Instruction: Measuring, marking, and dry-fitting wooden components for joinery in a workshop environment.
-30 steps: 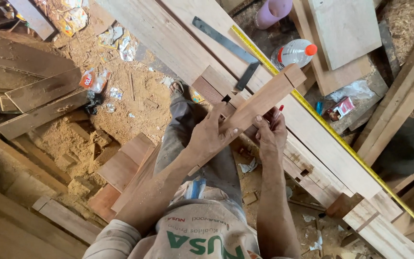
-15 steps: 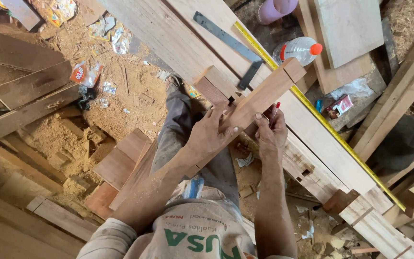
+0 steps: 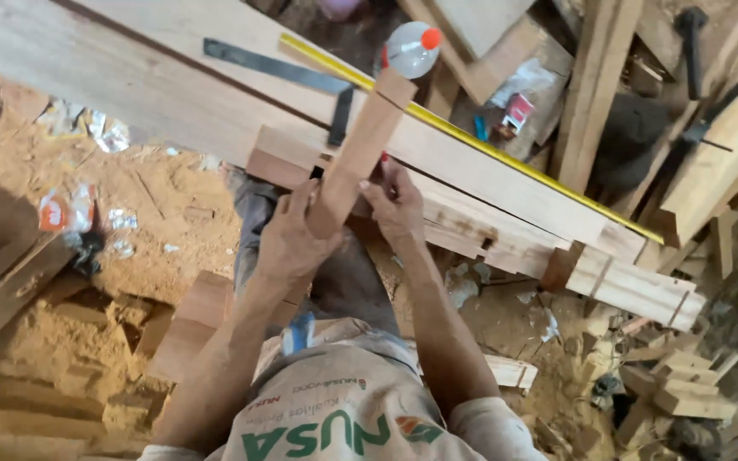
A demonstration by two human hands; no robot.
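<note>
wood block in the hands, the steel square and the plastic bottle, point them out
wood block (image 3: 360, 145), head view, middle of its long face
steel square (image 3: 284, 72), head view, on its long blade
plastic bottle (image 3: 409, 49), head view, clear body below the orange cap

Planks (image 3: 489, 183) block the way ahead of both hands; steel square (image 3: 301, 81) and bottle (image 3: 410, 47) lie beyond; sawdust floor (image 3: 164, 205) to the left open.

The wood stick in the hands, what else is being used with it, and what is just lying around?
In use:
- wood piece, held by left hand and right hand
- long plank beneath it

Lying about:
- metal square
- yellow tape measure
- plastic bottle
- hammer
- wrappers
- offcuts
</note>
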